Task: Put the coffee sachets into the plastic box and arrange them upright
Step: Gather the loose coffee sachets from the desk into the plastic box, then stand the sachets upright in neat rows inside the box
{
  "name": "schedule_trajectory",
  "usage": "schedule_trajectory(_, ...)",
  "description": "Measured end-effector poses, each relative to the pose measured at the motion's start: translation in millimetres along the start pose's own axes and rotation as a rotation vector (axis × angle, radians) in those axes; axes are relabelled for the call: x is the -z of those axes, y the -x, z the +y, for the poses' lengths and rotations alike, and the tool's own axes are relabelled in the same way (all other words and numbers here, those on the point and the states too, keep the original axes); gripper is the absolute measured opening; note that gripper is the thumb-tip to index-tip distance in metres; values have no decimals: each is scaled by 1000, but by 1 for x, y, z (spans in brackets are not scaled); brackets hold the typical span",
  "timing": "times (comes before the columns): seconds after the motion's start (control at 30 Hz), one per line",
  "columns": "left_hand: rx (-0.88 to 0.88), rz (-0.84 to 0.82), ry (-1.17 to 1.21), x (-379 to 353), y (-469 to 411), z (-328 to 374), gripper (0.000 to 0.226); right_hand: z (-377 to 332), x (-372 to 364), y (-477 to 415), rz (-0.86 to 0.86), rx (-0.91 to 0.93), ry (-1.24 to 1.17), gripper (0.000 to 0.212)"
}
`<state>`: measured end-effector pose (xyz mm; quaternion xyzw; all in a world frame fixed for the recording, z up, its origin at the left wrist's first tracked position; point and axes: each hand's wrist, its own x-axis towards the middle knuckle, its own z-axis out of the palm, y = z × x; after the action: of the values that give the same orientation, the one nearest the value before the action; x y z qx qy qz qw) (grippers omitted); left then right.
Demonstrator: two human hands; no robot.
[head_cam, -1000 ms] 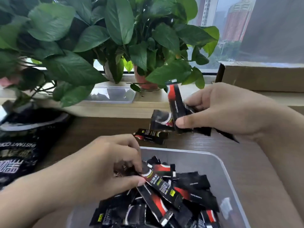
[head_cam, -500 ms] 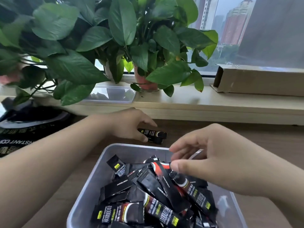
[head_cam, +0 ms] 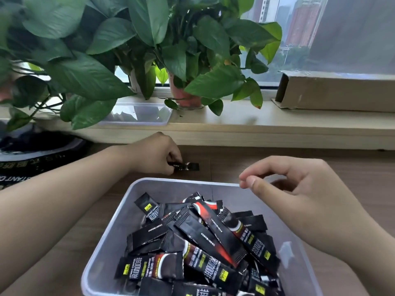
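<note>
I log the left hand (head_cam: 158, 154) beyond the plastic box (head_cam: 102, 248), fingers curled, pinching one loose sachet (head_cam: 189, 166) lying flat on the wooden table (head_cam: 277, 159); right hand (head_cam: 299, 189) over the box's far right corner, fingers loosely curled, thumb near forefinger, holding nothing; coffee sachets (head_cam: 203, 238) heaped criss-cross inside the box, none upright.

i get soft, even daylight through the window (head_cam: 342, 35); shadows stay faint, the wide lens stretches my edges, and the leaves (head_cam: 10, 24) at far left blur.

Potted plants (head_cam: 149, 50), cardboard box (head_cam: 337, 92) on windowsill (head_cam: 245, 122)
</note>
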<state>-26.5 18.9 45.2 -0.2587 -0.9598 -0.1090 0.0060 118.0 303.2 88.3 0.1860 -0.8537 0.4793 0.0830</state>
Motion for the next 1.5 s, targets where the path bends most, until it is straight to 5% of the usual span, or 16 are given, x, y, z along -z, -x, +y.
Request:
schedule_trajectory(0.13,141,56,226,5,10,2,25,-4,-4,10,-23,-18,-11,14)
schedule_trajectory(0.3,186,101,118,6,25,8,24,-1,-4,16,10,7,45,16)
schedule_trajectory(0.5,127,494,355,54,70,58,23,-7,1,13,34,60,14,20)
schedule_trajectory(0.63,-28,307,562,60,91,120,18,-20,-12,-1,-62,52,-12,42)
schedule_trajectory(0.83,-66,188,679,42,96,145,15,-17,-10,-6,46,-58,-220,24)
schedule_trajectory(0.9,-18,167,693,40,98,149,9,-15,0,-3,35,-107,-261,22)
schedule_trajectory(1.0,191,69,750,39,100,155,33,-16,21,3,-25,-176,-142,18)
schedule_trajectory(1.1,250,-47,491,41,104,167,48,-13,30,14,-151,-232,129,20)
schedule_trajectory(1.2,143,185,125,46,113,163,38,-10,26,33,-17,-116,399,26)
schedule_trajectory(1.3,41,375,351,48,130,136,22,-11,14,54,11,-5,376,17)
schedule_trajectory(1.4,-80,243,379,33,144,105,15,-5,2,64,-103,38,405,32)
schedule_trajectory(1.5,-126,140,278,18,150,87,31,-3,4,57,-140,50,434,40)
